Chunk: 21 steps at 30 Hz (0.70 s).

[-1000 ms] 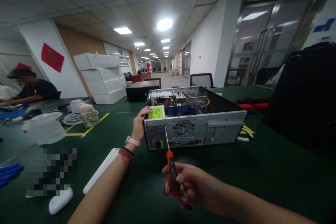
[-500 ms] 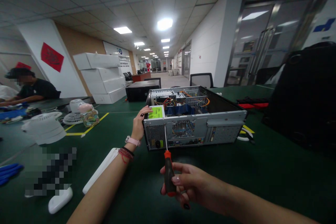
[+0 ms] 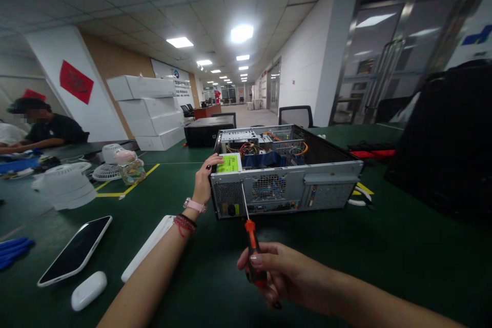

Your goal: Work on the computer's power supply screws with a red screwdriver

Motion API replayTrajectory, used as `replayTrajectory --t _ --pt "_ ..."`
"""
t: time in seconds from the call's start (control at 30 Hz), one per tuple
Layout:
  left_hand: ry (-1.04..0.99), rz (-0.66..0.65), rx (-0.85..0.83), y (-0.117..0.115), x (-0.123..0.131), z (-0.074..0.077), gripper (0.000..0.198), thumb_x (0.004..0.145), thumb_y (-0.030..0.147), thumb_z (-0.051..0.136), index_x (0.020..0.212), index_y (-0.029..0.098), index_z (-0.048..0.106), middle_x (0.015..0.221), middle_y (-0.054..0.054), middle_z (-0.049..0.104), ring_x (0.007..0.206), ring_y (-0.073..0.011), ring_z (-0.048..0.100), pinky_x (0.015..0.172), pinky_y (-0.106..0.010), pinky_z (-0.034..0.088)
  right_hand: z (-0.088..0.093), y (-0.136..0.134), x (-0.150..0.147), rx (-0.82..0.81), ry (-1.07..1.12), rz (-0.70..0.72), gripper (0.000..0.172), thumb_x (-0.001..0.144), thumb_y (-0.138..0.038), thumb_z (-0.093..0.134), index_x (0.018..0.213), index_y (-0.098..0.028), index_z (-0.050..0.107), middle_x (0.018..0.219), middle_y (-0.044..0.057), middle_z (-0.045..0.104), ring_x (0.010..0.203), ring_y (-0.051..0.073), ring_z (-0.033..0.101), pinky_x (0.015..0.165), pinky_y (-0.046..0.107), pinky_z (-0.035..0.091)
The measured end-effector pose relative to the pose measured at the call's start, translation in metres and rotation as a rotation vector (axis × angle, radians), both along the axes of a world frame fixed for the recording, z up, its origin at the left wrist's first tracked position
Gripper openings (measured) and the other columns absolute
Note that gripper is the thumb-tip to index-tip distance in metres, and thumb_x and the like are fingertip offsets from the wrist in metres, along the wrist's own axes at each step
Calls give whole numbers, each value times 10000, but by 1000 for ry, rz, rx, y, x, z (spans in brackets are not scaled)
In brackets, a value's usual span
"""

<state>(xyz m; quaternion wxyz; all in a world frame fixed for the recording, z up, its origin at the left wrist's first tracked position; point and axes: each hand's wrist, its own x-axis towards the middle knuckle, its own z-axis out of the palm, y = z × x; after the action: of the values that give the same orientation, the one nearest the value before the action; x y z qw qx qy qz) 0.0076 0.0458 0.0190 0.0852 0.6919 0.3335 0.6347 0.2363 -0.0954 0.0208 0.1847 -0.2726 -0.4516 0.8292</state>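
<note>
An open computer case (image 3: 284, 189) lies on its side on the green table, its rear panel facing me. Inside its left corner sits a power supply (image 3: 229, 163) with a bright green label. My left hand (image 3: 204, 179) rests at that corner, fingers laid over the edge onto the power supply. My right hand (image 3: 271, 271) is closed round the handle of an orange and black screwdriver (image 3: 251, 241). Its shaft slants up and left, with the tip at the upper edge of the rear panel, just right of the perforated grille.
Left on the table (image 3: 207, 266) are a phone (image 3: 77, 251), a white earbud case (image 3: 88, 290), a long white object (image 3: 148, 248), blue gloves (image 3: 14, 252), fans and a jar (image 3: 131, 168). White boxes (image 3: 149, 113) stand behind. A person (image 3: 57, 128) sits far left; a black bag (image 3: 442, 148) stands right.
The screwdriver's handle and my right hand have shifted slightly right, so the shaft slants more. My left hand has stayed on the corner of the case.
</note>
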Motion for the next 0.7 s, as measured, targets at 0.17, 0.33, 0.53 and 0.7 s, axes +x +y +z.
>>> replayTrajectory --t 0.17,0.33,0.53,0.7 --pt "-10 -4 9 0 0 0 412 897 290 265 910 163 656 1104 -71 647 1198 -216 497 1068 -400 324 -2 2 0 -14 -6 28 341 732 -368 671 952 -139 545 849 43 646 532 52 547 519 200 362" --pt "-16 -13 5 0 1 1 413 897 289 264 912 167 658 1115 -71 644 1210 -212 488 1073 -397 320 1 0 1 -26 6 10 382 745 -355 645 1035 -152 502 878 50 654 542 59 554 528 202 361" --pt "-16 10 -16 -1 2 2 426 896 322 262 903 163 657 1105 -76 650 1212 -215 488 1075 -402 321 2 -1 1 -72 75 11 429 714 -278 529 1116 -133 491 927 84 645 600 100 585 570 242 378" --pt "-29 -5 -12 -1 2 1 426 899 327 264 903 164 658 1116 -76 645 1214 -216 487 1076 -407 319 2 -1 0 -61 82 0 430 715 -280 513 1122 -143 491 919 76 641 605 106 586 579 253 374"
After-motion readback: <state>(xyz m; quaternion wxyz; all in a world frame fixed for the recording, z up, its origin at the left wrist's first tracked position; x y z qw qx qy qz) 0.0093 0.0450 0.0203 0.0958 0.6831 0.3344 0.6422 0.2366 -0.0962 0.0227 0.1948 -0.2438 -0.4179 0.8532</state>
